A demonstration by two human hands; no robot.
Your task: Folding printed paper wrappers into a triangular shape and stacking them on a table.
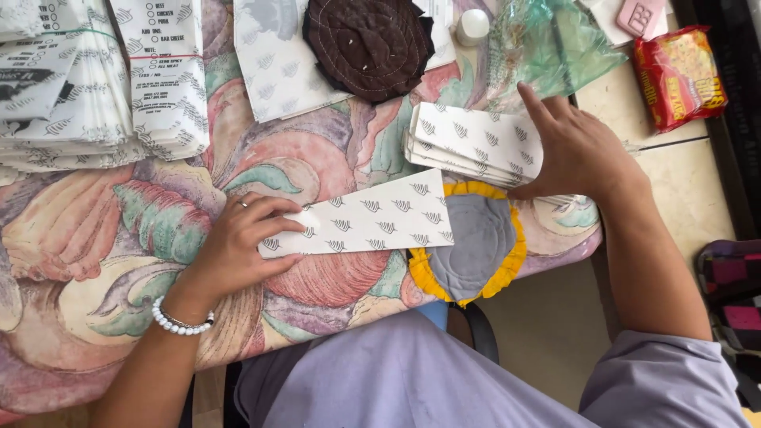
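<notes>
My left hand point(242, 238) rests flat on the left end of a white paper bag point(372, 220) printed with small grey leaf marks, which lies on the patterned cloth-covered board. Its right end overlaps a grey quilted pad with a yellow frilled rim point(476, 246). My right hand point(575, 147) presses on the right end of a small stack of the same folded paper bags point(472, 143), with the fingers reaching toward a green plastic bag point(547, 47).
Large piles of printed white paper bags point(95, 79) fill the top left. A brown quilted round pad point(369, 43) lies at top centre beside a small white bottle cap point(473, 25). A red snack packet point(680, 75) and a pink object point(640, 14) sit on the beige table at right.
</notes>
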